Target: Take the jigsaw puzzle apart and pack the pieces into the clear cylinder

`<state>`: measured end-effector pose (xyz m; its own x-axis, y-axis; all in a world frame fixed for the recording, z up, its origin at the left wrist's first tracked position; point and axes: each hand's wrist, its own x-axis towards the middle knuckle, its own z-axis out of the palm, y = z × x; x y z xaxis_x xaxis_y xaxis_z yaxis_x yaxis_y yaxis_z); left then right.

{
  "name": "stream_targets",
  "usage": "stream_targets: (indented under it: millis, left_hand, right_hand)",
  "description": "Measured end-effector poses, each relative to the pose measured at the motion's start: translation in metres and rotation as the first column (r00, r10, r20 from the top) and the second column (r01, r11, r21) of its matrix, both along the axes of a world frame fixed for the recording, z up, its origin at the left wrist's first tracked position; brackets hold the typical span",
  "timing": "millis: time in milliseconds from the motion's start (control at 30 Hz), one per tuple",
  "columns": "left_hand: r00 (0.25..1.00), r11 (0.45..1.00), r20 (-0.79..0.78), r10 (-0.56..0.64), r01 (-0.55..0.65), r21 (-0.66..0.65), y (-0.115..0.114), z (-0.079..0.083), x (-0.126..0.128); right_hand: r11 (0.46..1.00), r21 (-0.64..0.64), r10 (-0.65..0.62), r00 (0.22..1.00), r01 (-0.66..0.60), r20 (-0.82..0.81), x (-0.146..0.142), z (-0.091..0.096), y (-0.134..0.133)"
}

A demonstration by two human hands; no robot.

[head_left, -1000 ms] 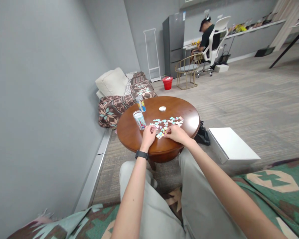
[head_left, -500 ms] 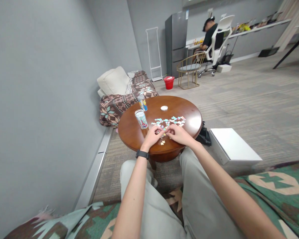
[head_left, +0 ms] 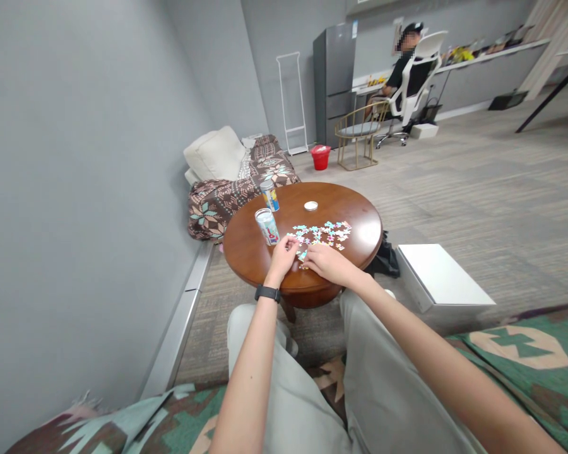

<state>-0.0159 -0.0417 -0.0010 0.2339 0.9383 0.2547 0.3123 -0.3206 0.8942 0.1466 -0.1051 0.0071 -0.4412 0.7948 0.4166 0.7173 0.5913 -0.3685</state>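
Loose jigsaw pieces (head_left: 329, 233), mostly pale blue, white and pink, are spread over the round brown table (head_left: 246, 252). At the near left of the pieces, my left hand (head_left: 284, 253) has its thumb and fingers curled together; anything held there is too small to make out. My right hand (head_left: 325, 261) bends down over the near pieces, its fingertips closed at a jigsaw piece (head_left: 303, 267) close to the table edge. Left of the pieces stands an open printed can (head_left: 267, 228). Behind it is a second can (head_left: 269, 197), with a lid on.
A round white lid (head_left: 311, 205) lies toward the table's far side. A white box (head_left: 442, 274) and a black bag (head_left: 387, 257) are on the floor at right. Farther back are a red bucket (head_left: 320, 157), a gold-framed chair (head_left: 360, 132) and a seated person (head_left: 397, 72).
My hands, which were together, have come apart. The right one has shifted slightly left and nearer; the left has drawn back left. The person behind has raised and turned their head.
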Motion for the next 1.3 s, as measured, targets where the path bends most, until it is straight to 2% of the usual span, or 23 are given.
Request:
stream_targets:
  millis: [67,133,200,267,367,533,700,833,967,1133,1300]
  left_hand:
    - [0.998,1.0,-0.061,0.008,-0.006,0.019,-0.002,0.001,0.001]
    - [0.986,0.998,-0.167,-0.009,0.02,0.062,-0.005,0.003,0.002]
    - [0.957,0.989,-0.287,-0.045,0.083,0.12,-0.008,0.005,0.004]
    - [0.921,0.973,-0.381,-0.084,0.159,0.17,-0.011,0.006,0.005]
    - [0.885,0.955,-0.45,-0.119,0.226,0.193,-0.012,0.006,0.006]
    - [0.872,0.953,-0.469,-0.14,0.247,0.176,-0.013,0.006,0.003]
    - [0.893,0.955,-0.423,-0.155,0.246,0.168,-0.016,0.009,0.001]
    - [0.942,0.971,-0.277,-0.191,0.223,0.087,-0.015,0.008,0.0]
    - [0.966,0.977,-0.161,-0.204,0.212,0.033,-0.016,0.008,0.0]
    - [0.971,0.979,-0.143,-0.193,0.199,0.032,-0.018,0.009,-0.001]
    - [0.993,0.993,0.024,-0.118,0.118,0.004,-0.01,0.0,-0.003]
  right_hand:
    - [0.998,0.035,-0.049,0.999,0.049,-0.019,0.007,-0.001,0.012]
    - [0.987,0.028,-0.158,0.985,0.16,-0.069,0.015,-0.002,0.026]
    - [0.962,-0.005,-0.27,0.956,0.271,-0.114,0.021,-0.006,0.037]
    - [0.944,-0.023,-0.329,0.934,0.329,-0.136,0.023,-0.011,0.043]
    - [0.937,-0.021,-0.347,0.926,0.348,-0.15,0.021,-0.019,0.043]
    - [0.937,-0.014,-0.344,0.914,0.349,-0.214,0.021,-0.027,0.041]
    - [0.947,-0.038,-0.315,0.905,0.318,-0.285,0.022,-0.023,0.039]
    - [0.987,-0.032,-0.163,0.943,0.16,-0.291,0.021,-0.018,0.031]
    - [1.0,-0.021,-0.024,0.965,0.019,-0.263,0.019,-0.016,0.026]
    - [0.999,-0.032,0.004,0.967,-0.012,-0.254,0.02,-0.016,0.026]
    - [0.995,-0.097,-0.048,0.954,0.019,-0.297,0.022,-0.015,0.027]
